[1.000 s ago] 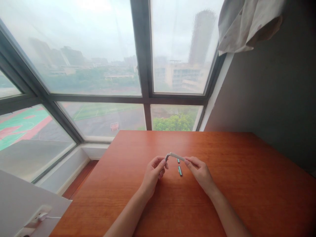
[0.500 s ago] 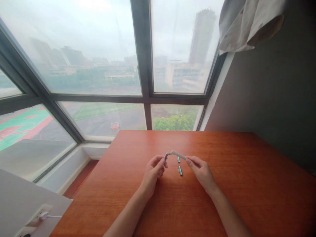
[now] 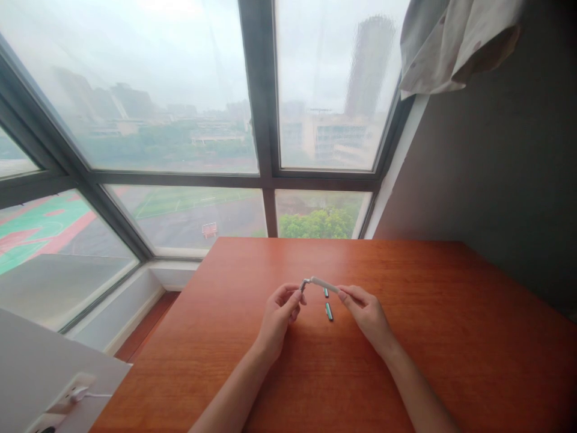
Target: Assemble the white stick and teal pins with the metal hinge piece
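A razor (image 3: pixel 325 284) with a pale straight handle and a bent silver neck is held above the table between my two hands. My left hand (image 3: pixel 280 313) pinches the head end between thumb and fingers, which hide part of it. My right hand (image 3: pixel 366 311) pinches the other end of the pale handle. On the table below lie two small dark-and-green bars that look like razor cartridges. The nearer cartridge (image 3: pixel 329 311) is in full view between my hands; the farther cartridge (image 3: pixel 326 293) is partly covered by the handle.
The reddish-brown wooden table (image 3: pixel 252 385) reaches to the large windows (image 3: pixel 180 90). A plug sits in a wall socket (image 3: pixel 74 394) at lower left. Pale cloth (image 3: pixel 455 48) hangs at upper right beside a grey wall (image 3: pixel 496 162).
My right hand and the pale handle have shifted very slightly left, towards my left hand. Both hands keep their grip, and the cartridges lie where they were.
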`<state>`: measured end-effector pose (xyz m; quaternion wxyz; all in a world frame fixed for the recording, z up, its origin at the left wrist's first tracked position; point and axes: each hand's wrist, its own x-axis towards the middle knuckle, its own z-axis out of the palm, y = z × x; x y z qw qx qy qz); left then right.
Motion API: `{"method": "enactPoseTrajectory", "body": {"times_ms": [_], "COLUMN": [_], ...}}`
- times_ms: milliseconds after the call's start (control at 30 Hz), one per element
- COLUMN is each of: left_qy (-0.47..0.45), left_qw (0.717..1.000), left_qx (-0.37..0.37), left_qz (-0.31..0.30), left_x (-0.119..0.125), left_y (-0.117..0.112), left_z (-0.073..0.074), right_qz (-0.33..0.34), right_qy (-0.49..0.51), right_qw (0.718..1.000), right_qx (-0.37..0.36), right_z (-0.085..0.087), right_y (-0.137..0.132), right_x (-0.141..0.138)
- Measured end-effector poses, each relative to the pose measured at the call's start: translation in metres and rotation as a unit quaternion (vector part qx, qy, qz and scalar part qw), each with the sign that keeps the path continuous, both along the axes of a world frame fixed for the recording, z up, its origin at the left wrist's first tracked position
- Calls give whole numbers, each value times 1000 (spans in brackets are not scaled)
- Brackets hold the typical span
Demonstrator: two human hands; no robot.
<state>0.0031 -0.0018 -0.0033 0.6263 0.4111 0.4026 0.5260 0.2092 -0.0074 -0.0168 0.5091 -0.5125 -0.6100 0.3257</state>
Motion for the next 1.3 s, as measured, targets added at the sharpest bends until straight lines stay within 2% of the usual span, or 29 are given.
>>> {"method": "enactPoseTrajectory", "body": {"times_ms": [267,800,1000,1300], "left_qy": [8,-2,-10,-22], "left_qw": [1000,1000,1000,1000], "left_qx": [2,2,5,9], "left_qz": [4,-7,-22,-3], "left_x": [0,0,-1,2], "left_y": [0,1,0,-3], "left_z": [2,-1,0,2], "right_qz": [2,-26,-13,-35], "right_qy": [-8,-23,-27,-38], "right_qw": [1000,999,999,998], "right_qx": [7,15,15,22], "right_z": [3,-2,-4,-5], "right_y": [-1,1,1,2], "right_x": [-1,3,1,4]}}
